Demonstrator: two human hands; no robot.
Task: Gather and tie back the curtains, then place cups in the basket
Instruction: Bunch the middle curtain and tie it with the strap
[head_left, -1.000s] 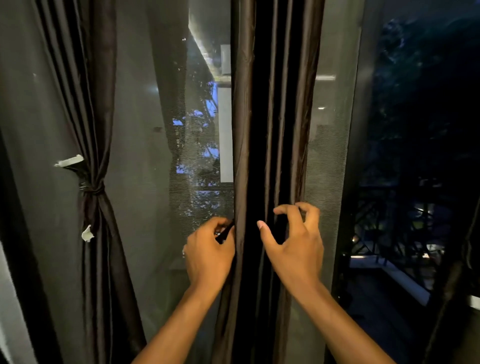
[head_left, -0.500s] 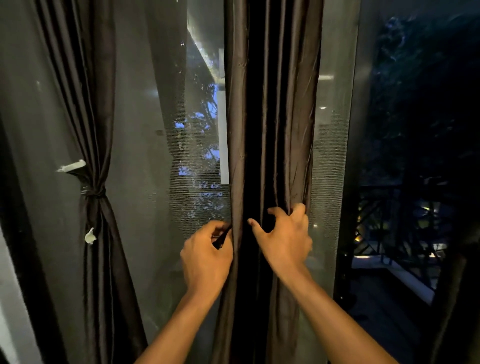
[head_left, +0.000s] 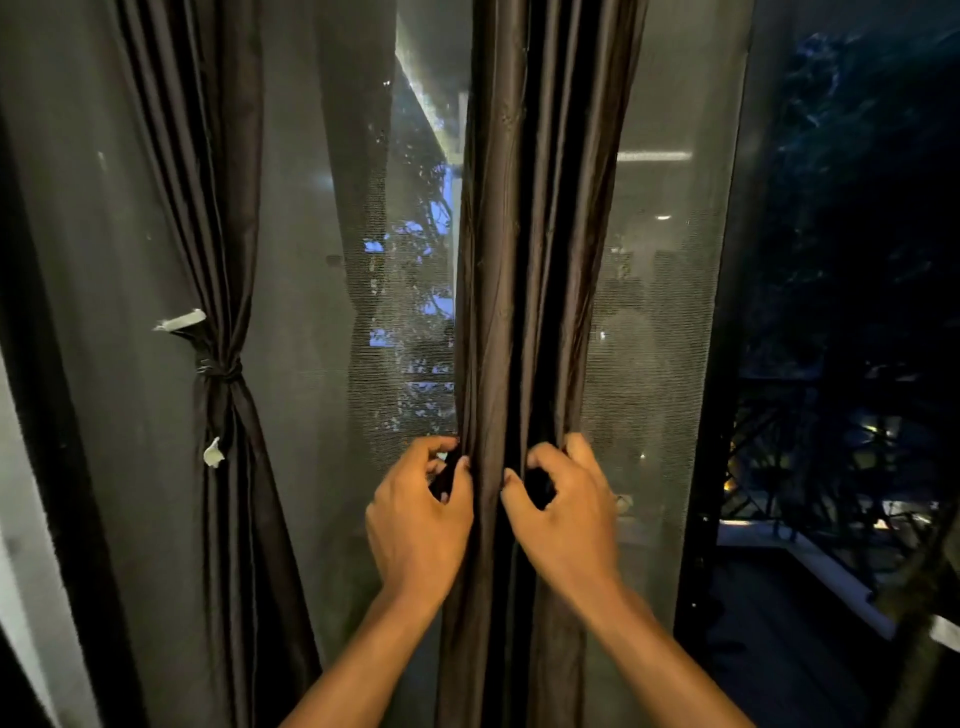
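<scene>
Dark brown middle curtain (head_left: 519, 312) | my left hand (head_left: 415, 525) and right hand (head_left: 566, 519) both grasp its folds | left curtain (head_left: 218, 260) tied.

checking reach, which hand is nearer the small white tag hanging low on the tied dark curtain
Left. The left hand is right of the small white tag; the right hand is farther right, across the gathered dark curtain.

Two bare forearms in view, no sleeves visible up to frame edge. Left hand (head_left: 415, 519) & right hand (head_left: 566, 514): no gloves, no watch/bracelet seen. Short, plain nails where visible. Rings: can't tell, lighting too dim.
</scene>
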